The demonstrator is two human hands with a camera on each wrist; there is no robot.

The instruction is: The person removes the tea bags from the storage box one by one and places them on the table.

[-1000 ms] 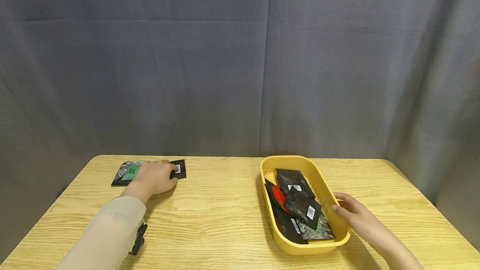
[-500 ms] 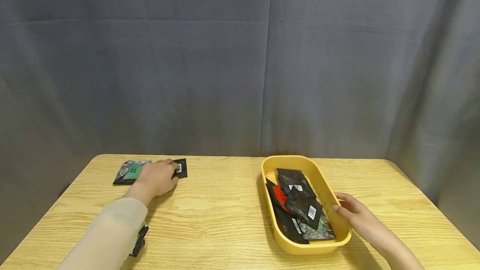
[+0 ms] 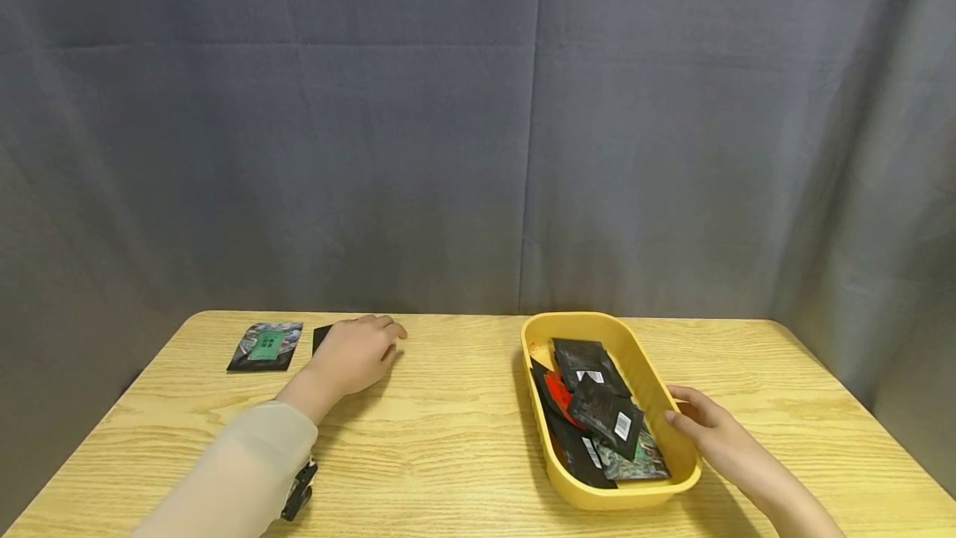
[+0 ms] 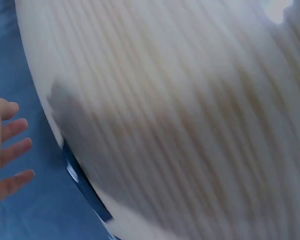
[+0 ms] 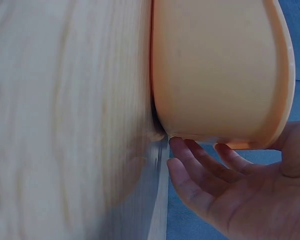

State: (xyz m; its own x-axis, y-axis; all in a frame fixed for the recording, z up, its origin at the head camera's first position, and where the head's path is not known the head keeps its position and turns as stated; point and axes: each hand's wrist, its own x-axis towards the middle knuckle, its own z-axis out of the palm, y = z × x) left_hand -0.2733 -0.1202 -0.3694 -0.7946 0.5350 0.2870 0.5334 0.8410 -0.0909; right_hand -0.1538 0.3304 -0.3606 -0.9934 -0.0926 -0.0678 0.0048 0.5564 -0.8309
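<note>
In the head view my left hand (image 3: 351,362) hovers at the back left, covering most of a flat black packet (image 3: 321,336). The left wrist view shows its fingers (image 4: 14,152) spread and bare, apart from the packet (image 4: 82,182) on the tabletop. Left of that hand lies a packet with a green label (image 3: 265,345). My right hand (image 3: 709,432) holds the right side of a yellow plastic tub (image 3: 612,500), thumb at the rim and fingers along the outer wall. Inside the tub are several packets, including a black one with a barcode (image 3: 603,415).
A red packet (image 3: 558,393) and a patterned packet (image 3: 638,463) lie in the tub among the black ones. The wooden table (image 3: 441,438) ends at a grey curtain (image 3: 418,148) behind. A dark device (image 3: 299,490) is strapped under the left sleeve.
My left hand has shifted right over the black packet, covering its barcode end and uncovering its left edge and the green-labelled packet. The right hand and tub stay put.
</note>
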